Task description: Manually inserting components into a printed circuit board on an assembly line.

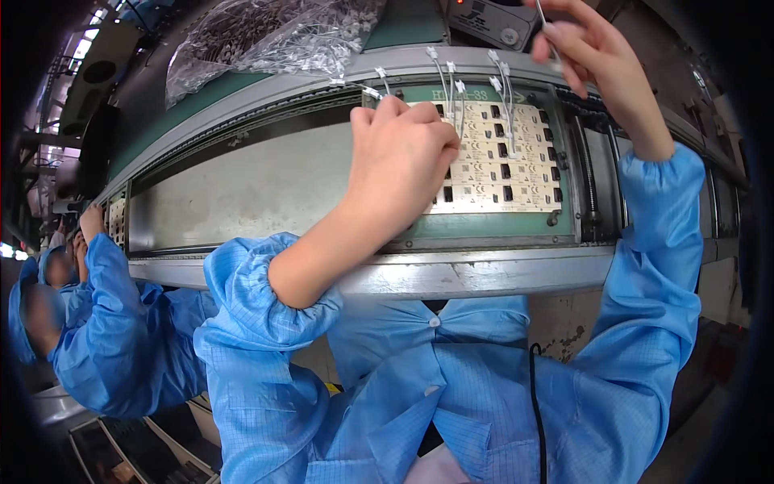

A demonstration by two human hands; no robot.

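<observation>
My left hand is closed over the left part of a panel of pale circuit boards. Its fingertips are turned down and hidden, so what they pinch cannot be made out. Black connectors sit in columns across the panel, which lies on a green carrier plate. Several thin white wires with white plugs rise from the panel and hang over its far edge. Raised beyond the panel's far right corner, my right hand has its thumb and fingers closed on a thin white wire.
A clear plastic bag of white-plugged wires lies beyond the conveyor's far rail. A dark box with a knob stands at the back. The near metal rail runs before me. At left, other people in blue work by the line.
</observation>
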